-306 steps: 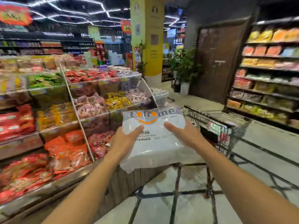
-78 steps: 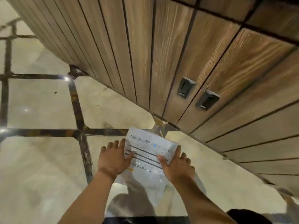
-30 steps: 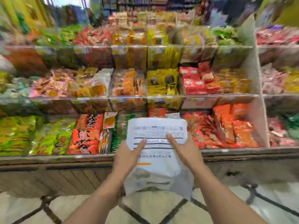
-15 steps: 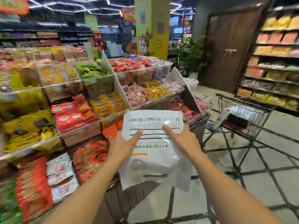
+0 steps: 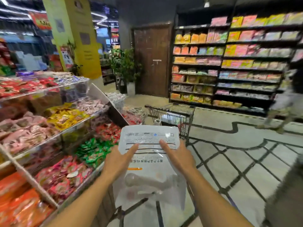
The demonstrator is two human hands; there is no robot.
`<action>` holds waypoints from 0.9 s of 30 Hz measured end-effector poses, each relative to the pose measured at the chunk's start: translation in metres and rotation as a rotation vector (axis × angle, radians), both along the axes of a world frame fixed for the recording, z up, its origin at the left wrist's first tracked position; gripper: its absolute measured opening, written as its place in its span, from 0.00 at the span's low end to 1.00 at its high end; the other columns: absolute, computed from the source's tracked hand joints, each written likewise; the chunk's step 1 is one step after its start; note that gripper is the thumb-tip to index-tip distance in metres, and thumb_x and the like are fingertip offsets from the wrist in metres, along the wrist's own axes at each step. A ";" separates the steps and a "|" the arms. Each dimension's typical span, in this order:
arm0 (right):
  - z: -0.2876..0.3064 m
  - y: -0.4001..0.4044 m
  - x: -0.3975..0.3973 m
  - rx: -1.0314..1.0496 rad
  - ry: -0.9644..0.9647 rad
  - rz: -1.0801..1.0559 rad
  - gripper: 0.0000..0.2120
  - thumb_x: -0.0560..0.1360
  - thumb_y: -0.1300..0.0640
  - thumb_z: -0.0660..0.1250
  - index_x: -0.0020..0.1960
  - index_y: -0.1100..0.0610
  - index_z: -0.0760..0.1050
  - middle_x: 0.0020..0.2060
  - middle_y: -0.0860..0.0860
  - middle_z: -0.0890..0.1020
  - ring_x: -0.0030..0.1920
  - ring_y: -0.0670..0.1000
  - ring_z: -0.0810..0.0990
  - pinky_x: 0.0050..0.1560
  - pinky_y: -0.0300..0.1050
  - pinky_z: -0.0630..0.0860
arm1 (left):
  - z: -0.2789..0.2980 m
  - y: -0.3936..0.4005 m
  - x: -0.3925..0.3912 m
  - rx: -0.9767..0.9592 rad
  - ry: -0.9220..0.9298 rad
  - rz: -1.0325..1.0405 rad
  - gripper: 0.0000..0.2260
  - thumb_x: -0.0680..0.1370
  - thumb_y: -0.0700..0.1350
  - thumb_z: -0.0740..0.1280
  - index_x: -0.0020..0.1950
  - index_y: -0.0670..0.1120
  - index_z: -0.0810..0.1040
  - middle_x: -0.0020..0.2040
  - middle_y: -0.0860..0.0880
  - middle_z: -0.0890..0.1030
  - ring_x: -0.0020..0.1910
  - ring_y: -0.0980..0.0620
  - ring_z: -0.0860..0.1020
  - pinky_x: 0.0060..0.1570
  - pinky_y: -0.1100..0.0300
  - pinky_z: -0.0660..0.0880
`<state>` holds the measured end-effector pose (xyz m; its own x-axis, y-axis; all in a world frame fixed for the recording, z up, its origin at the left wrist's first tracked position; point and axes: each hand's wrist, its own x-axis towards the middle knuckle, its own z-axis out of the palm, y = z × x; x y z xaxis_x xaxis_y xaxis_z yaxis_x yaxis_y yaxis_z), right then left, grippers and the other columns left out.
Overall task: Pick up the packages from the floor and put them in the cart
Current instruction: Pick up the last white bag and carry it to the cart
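Presently both hands held one white package [image 5: 151, 163] upright in front of the chest, its printed face toward the camera. Left hand [image 5: 118, 162] gripped the package's left edge: thumb [image 5: 131, 150] lay flat across the front, pointing up and inward over the printed lines; the other fingers were behind the plastic and could not be seen, so their spread could not be told. Right hand [image 5: 178, 158] gripped the right edge in mirror fashion: thumb [image 5: 164, 145] extended across the front just below the top label, remaining fingers hidden behind the package. The two thumbs were apart, with printed text between them. Package pinched between thumb and hidden fingers on each side. Lower part of the package hung slack and translucent; a pale, elongated shape showed through it.

Package was off the floor, held in the air, near side of the cart [image 5: 176, 117] and not touching it. Cart stood ahead on the tiled floor [image 5: 237, 161], just past the end of the snack display [image 5: 65, 128]; something white showed inside its wire basket, blurred.

Snack display ran along the left, with tiered bins of red, yellow and green packets. Stocked shelves [image 5: 229, 66] lined the right wall, beside a brown door [image 5: 152, 59]. Potted plant [image 5: 126, 66] stood left of the door.
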<state>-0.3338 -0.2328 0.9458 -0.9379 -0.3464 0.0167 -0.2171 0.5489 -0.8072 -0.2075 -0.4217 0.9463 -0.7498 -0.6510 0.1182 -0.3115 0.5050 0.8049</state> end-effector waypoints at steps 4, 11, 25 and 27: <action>0.004 -0.005 -0.096 0.034 0.040 -0.085 0.50 0.66 0.15 0.56 0.74 0.49 0.67 0.62 0.49 0.83 0.59 0.56 0.84 0.59 0.56 0.81 | -0.006 -0.015 -0.113 0.028 0.061 -0.090 0.22 0.74 0.72 0.64 0.55 0.59 0.84 0.40 0.57 0.86 0.38 0.61 0.82 0.38 0.59 0.73; 0.019 -0.017 -0.257 0.047 0.029 -0.217 0.51 0.65 0.16 0.56 0.75 0.50 0.66 0.65 0.51 0.82 0.62 0.57 0.82 0.61 0.57 0.80 | 0.002 -0.039 -0.300 0.068 0.072 -0.249 0.26 0.72 0.74 0.64 0.59 0.59 0.83 0.48 0.56 0.88 0.44 0.56 0.85 0.49 0.52 0.81; 0.000 -0.013 -0.593 0.020 -0.042 -0.261 0.47 0.72 0.21 0.61 0.79 0.52 0.63 0.67 0.53 0.80 0.64 0.60 0.81 0.61 0.54 0.77 | -0.009 -0.041 -0.648 0.124 0.019 -0.257 0.17 0.76 0.67 0.69 0.53 0.56 0.84 0.42 0.55 0.88 0.43 0.55 0.86 0.45 0.56 0.80; 0.003 -0.015 -0.645 0.033 -0.043 -0.242 0.53 0.66 0.16 0.58 0.79 0.51 0.63 0.68 0.54 0.80 0.64 0.60 0.81 0.64 0.58 0.78 | -0.007 -0.040 -0.698 0.117 0.011 -0.241 0.15 0.76 0.66 0.69 0.51 0.56 0.84 0.40 0.56 0.88 0.42 0.56 0.85 0.41 0.58 0.77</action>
